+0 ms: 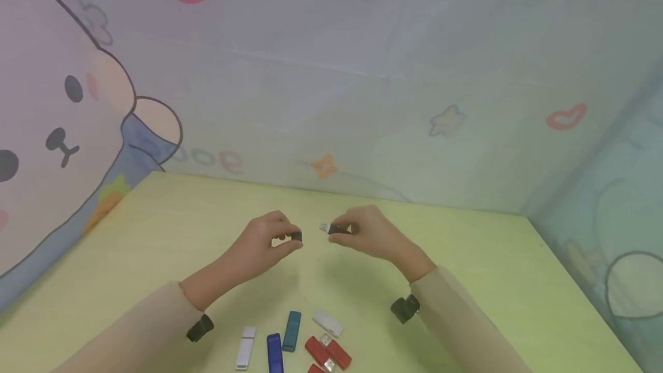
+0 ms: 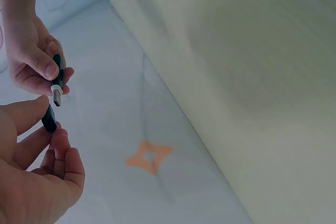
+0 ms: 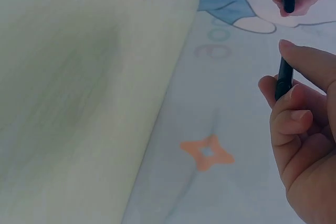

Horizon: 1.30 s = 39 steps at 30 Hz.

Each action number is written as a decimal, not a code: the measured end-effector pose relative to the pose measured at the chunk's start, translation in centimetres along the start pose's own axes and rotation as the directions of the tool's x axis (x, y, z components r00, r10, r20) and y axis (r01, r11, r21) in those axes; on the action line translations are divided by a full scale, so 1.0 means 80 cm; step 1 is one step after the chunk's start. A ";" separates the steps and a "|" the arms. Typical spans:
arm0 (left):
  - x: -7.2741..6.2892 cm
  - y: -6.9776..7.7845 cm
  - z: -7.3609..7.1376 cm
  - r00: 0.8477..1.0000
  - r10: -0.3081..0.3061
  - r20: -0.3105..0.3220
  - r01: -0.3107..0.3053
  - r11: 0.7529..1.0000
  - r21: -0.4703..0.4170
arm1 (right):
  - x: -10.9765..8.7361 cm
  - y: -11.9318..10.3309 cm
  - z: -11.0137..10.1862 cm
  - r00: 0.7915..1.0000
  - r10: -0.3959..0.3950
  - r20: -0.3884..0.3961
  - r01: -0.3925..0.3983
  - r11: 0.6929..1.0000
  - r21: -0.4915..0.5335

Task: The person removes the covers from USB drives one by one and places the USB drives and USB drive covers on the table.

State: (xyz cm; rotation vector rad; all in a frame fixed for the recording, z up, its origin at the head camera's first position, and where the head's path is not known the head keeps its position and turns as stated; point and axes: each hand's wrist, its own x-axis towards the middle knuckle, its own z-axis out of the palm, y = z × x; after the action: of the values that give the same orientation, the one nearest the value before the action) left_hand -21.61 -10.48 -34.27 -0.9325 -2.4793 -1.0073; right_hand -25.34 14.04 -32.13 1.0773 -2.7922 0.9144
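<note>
Between thumb and fingers, my left hand (image 1: 264, 244) pinches a small black cap (image 1: 297, 236). My right hand (image 1: 370, 233) holds a black USB stick (image 1: 339, 229) whose bare metal plug points toward the cap. A short gap separates the two, and both hands are raised over the table. The left wrist view shows the stick (image 2: 58, 72) with a white collar at its metal plug, just above the cap (image 2: 49, 119). In the right wrist view the stick's black body (image 3: 284, 77) lies between thumb and fingers, its plug hidden.
On the yellow-green table (image 1: 466, 281), nearest me, lie a white capped stick (image 1: 246, 347), a blue stick (image 1: 275, 353), a teal stick (image 1: 292, 331), a white piece (image 1: 328, 323) and several red USB pieces (image 1: 339, 354). A printed cloth (image 1: 336, 73) stands behind the table.
</note>
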 end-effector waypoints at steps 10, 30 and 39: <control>0.017 -0.035 0.006 0.996 -0.085 -0.036 0.086 0.996 0.022 | 0.031 0.010 0.005 0.996 0.090 0.016 -0.090 0.995 0.040; 0.048 -0.094 0.017 0.972 -0.235 -0.024 0.236 0.971 0.042 | 0.092 0.029 0.045 0.980 0.198 -0.015 -0.197 0.980 0.036; 0.053 -0.111 0.025 0.951 -0.305 0.056 0.304 0.952 0.030 | 0.098 0.044 0.063 0.957 0.289 -0.014 -0.288 0.957 0.043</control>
State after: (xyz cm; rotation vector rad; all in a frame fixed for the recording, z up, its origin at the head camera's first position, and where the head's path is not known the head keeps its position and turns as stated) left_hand -30.77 -11.92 -38.11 -0.5901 -2.7373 -1.0549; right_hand -32.57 8.69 -36.51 0.6673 -2.9774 1.0002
